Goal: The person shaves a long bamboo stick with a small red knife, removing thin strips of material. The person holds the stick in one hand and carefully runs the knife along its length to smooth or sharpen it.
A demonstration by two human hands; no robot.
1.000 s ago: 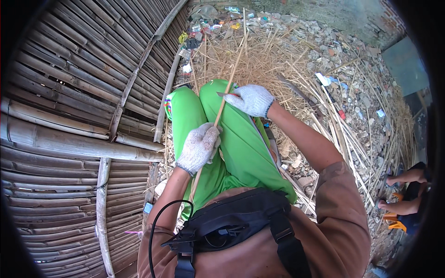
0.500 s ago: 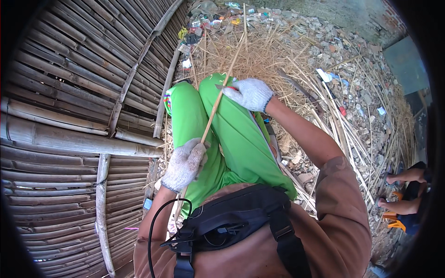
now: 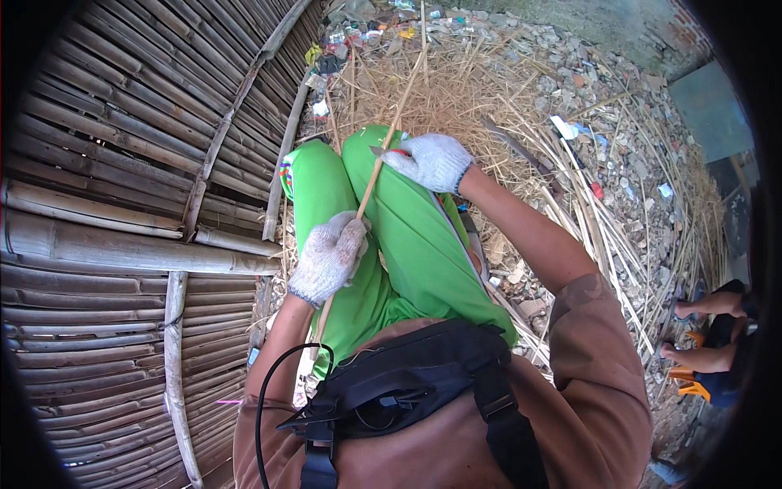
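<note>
A long thin bamboo strip slants across my lap, over my green trousers. My left hand, in a white knitted glove, is closed round its lower part. Farther up, my right hand, gloved the same way, grips a small knife with a red handle. The short blade rests against the strip just above my right knee. Most of the handle is hidden by the glove. Beyond the blade the strip runs on toward the straw-littered ground.
A bamboo slat wall stands close on my left. Shavings, rubble and scraps of litter cover the ground ahead. Long split strips lie to my right. Another person's bare legs show at the far right, beside something orange.
My left hand has slid a little up the strip, nearer the knife. The blade stays against the strip, and the whole view has shifted slightly.
</note>
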